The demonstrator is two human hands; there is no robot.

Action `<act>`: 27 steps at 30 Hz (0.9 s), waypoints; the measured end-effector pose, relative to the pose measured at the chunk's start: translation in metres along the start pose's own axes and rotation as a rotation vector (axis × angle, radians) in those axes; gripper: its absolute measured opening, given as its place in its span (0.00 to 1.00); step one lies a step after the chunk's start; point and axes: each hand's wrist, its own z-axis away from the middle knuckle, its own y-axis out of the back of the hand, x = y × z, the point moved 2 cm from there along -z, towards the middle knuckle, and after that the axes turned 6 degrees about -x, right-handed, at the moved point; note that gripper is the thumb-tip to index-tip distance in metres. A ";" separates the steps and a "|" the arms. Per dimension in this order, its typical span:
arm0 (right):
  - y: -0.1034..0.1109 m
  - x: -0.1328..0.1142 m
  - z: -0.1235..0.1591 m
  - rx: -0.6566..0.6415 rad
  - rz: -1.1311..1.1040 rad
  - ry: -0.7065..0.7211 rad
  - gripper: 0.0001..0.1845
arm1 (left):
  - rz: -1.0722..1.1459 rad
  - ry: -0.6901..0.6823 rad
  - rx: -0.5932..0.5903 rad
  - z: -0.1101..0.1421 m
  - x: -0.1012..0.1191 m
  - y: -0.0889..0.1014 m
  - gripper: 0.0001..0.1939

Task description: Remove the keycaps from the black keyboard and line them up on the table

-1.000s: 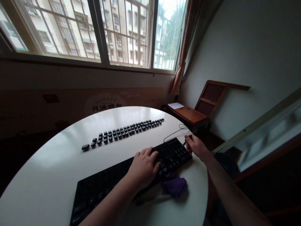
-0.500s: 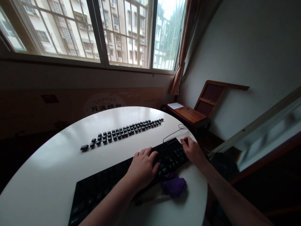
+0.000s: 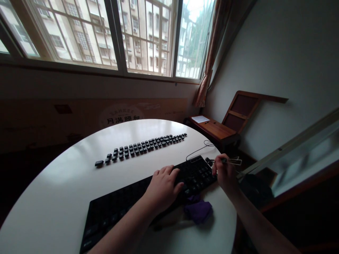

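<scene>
My one view comes from the wearer's head — facing forward and down, from close by, over the table's (image 3: 60, 197) near edge towards the window (image 3: 148, 38).

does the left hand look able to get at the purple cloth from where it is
Probably yes: the left hand rests on the keyboard, with the purple cloth close by to its right. Nothing seems to cover the cloth, and the right hand is clear of it.

Keyboard (image 3: 119, 199), loose keycaps (image 3: 136, 148): black. Cloth (image 3: 200, 212): purple. Tabletop (image 3: 53, 201): white. Chair (image 3: 218, 131): reddish-brown.
</scene>
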 end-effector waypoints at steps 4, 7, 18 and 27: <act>-0.012 -0.044 0.023 -0.216 -0.028 0.274 0.08 | 0.169 -0.101 0.180 0.005 0.010 0.010 0.21; -0.025 -0.070 0.036 -0.339 -0.053 0.399 0.06 | 0.328 -0.166 0.208 0.009 0.016 0.014 0.18; -0.040 -0.071 0.045 -0.419 0.009 0.545 0.08 | 0.324 -0.188 0.176 0.011 0.019 0.015 0.12; -0.023 -0.088 0.023 -0.200 0.366 0.536 0.10 | 0.311 -0.067 0.213 0.009 0.012 0.020 0.12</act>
